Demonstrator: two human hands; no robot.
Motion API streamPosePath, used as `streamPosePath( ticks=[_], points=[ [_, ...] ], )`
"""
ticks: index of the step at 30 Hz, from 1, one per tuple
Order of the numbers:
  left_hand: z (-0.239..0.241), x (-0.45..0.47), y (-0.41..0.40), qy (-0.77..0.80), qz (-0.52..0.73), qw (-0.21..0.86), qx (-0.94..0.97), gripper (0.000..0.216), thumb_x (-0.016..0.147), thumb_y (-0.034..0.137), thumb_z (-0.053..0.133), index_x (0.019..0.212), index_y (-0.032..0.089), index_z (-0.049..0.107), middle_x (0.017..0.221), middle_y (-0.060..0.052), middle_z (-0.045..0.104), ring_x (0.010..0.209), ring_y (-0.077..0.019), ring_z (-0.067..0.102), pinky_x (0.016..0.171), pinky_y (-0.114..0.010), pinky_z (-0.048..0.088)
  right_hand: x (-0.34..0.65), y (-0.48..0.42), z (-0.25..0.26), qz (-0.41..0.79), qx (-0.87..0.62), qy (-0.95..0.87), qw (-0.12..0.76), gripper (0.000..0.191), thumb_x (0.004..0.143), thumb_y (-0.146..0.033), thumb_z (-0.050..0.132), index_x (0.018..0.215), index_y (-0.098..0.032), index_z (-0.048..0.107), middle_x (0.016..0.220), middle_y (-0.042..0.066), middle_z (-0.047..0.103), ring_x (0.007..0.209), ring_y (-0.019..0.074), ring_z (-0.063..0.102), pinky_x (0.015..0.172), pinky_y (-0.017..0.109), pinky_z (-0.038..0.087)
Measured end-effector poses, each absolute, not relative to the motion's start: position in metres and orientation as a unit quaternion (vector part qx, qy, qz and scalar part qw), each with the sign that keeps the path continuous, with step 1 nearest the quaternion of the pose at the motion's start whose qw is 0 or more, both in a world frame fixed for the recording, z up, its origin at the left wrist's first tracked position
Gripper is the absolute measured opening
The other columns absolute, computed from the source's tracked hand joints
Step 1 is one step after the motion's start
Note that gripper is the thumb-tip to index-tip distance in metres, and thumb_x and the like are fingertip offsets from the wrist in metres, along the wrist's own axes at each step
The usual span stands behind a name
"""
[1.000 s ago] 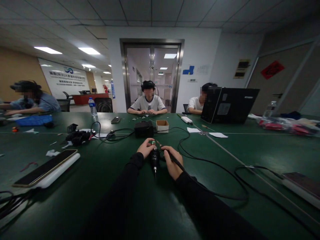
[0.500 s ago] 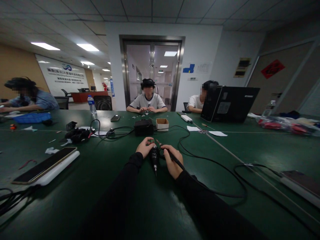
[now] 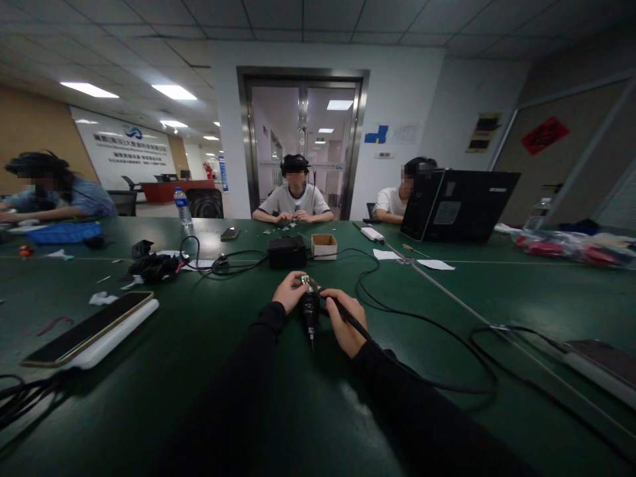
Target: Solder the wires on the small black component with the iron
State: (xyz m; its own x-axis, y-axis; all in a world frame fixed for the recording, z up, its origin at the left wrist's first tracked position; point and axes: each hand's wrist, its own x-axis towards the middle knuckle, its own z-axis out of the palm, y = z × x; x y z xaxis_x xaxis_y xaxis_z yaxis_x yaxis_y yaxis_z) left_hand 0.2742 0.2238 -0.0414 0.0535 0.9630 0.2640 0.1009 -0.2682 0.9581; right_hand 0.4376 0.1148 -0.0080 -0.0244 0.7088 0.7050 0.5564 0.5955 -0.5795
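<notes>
My left hand (image 3: 290, 292) pinches a small pale square piece (image 3: 305, 280), which looks like a circuit board, between thumb and fingers. In my right hand (image 3: 348, 322) is a soldering iron (image 3: 348, 317), a black pen-like handle with a cable running back along my forearm. Its thin tip lies close to the small board; whether they touch I cannot tell. Between my hands a black cylindrical tool (image 3: 311, 310) points its narrow metal end toward me. The upper end of that tool is partly hidden by my left hand.
Beyond my hands stand a black box (image 3: 287, 252) and an open cardboard box (image 3: 324, 247). Black cables (image 3: 437, 324) loop across the green table. A phone (image 3: 89, 328) lies left, a laptop (image 3: 457, 205) stands at the far right. Several people sit around the table.
The small board in my left hand has turned, so its pale face now shows. The soldering iron stays beside it, and the whole view has shifted slightly.
</notes>
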Motion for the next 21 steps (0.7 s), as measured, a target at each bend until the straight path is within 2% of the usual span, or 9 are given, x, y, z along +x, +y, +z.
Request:
streamPosePath(
  ticks=[21],
  points=[
    [-0.0401, 0.2737, 0.2223, 0.426, 0.531, 0.418, 0.602, 0.034, 0.070, 0.022, 0.067, 0.103, 0.018, 0.060, 0.086, -0.004, 0.070, 0.082, -0.0167, 0.065, 0.086, -0.034, 0.048, 0.4371, 0.1137, -0.0064, 0.085, -0.443, -0.723, 0.524, 0.022, 0.090, -0.027, 0.047, 0.096, -0.024, 0.068, 0.099, 0.001, 0.072, 0.089, 0.0189, 0.066, 0.085, 0.032, 0.043]
  ],
)
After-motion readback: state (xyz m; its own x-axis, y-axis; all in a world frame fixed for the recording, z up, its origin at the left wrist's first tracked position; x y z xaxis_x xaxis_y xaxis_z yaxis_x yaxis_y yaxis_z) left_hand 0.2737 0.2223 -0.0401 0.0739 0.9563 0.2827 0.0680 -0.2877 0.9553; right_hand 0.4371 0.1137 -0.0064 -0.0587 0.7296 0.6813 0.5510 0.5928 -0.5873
